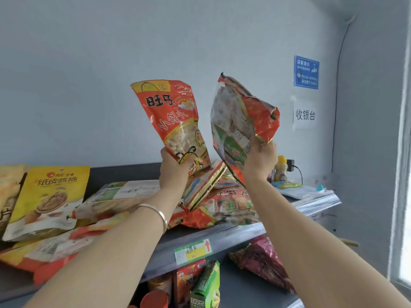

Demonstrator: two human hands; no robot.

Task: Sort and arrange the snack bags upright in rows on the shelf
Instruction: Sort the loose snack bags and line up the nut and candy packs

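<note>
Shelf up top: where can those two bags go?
One bare dark patch of shelf shows at the back, between the yellow walnut bag and the left hand. The middle is crowded with a pile of red bags; the right end holds papers and a small bottle.

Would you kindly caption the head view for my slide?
Left hand holds a red snack bag, right hand a crumpled red bag, above the jumbled pile on the shelf.

Heaped snack bags (222, 205) cover the shelf (233, 234); room above them looks free
</note>
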